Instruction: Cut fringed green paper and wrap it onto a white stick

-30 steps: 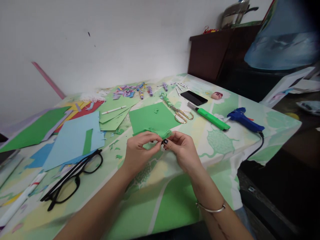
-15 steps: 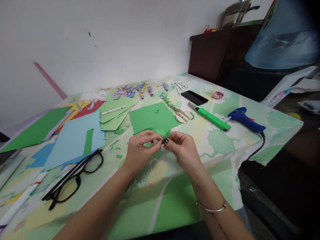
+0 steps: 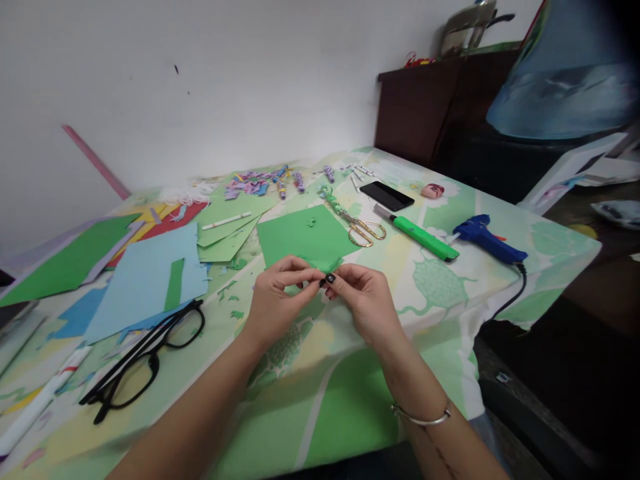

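Note:
My left hand (image 3: 280,297) and my right hand (image 3: 363,300) meet fingertip to fingertip above the near part of the table, both closed in a pinch. A small piece of light green paper (image 3: 329,263) shows just behind the joined fingertips; most of it is hidden by the fingers. Beyond them lies a green paper sheet (image 3: 305,233) with a small green scrap (image 3: 311,222) on it. Gold-handled scissors (image 3: 367,232) rest at the sheet's right corner, their blades by a green curled paper piece (image 3: 330,197).
To the right lie a green utility knife (image 3: 425,240), a blue glue gun (image 3: 487,239) with a cord, and a black phone (image 3: 387,195). Black glasses (image 3: 145,360), light blue paper (image 3: 145,280) and other coloured sheets cover the left. Paper scraps (image 3: 250,183) are heaped at the back.
The view has shifted slightly. Both hands stay pinched together in nearly the same place, with only small finger movements, and less of the green piece shows behind the fingertips.

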The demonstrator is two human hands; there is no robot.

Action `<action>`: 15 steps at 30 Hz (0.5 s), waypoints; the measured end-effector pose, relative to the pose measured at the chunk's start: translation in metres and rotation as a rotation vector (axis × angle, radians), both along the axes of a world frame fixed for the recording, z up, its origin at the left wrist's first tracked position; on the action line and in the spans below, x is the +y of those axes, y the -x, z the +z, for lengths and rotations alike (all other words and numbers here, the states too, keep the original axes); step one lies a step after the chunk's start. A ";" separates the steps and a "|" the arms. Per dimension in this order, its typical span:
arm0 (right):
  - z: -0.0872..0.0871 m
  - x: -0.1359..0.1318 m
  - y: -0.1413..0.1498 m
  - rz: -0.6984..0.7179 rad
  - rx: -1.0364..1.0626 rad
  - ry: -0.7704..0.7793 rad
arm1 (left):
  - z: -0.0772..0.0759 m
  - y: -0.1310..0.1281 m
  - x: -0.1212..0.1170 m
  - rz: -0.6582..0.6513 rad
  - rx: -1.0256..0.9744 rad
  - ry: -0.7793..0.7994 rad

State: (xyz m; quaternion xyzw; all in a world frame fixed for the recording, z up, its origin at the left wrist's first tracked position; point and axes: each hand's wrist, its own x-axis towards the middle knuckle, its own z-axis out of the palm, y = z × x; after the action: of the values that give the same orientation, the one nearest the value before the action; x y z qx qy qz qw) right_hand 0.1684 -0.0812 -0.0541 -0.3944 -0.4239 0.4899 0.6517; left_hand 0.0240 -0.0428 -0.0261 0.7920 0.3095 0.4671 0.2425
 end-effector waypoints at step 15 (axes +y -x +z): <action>0.003 -0.002 0.001 -0.044 -0.071 -0.030 | 0.003 0.005 0.000 -0.245 -0.269 0.540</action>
State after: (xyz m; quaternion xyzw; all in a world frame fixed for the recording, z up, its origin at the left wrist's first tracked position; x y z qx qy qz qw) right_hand 0.1679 -0.0834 -0.0516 -0.4110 -0.4454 0.4544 0.6529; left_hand 0.0194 -0.0428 -0.0233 0.6616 0.2898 0.4360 0.5368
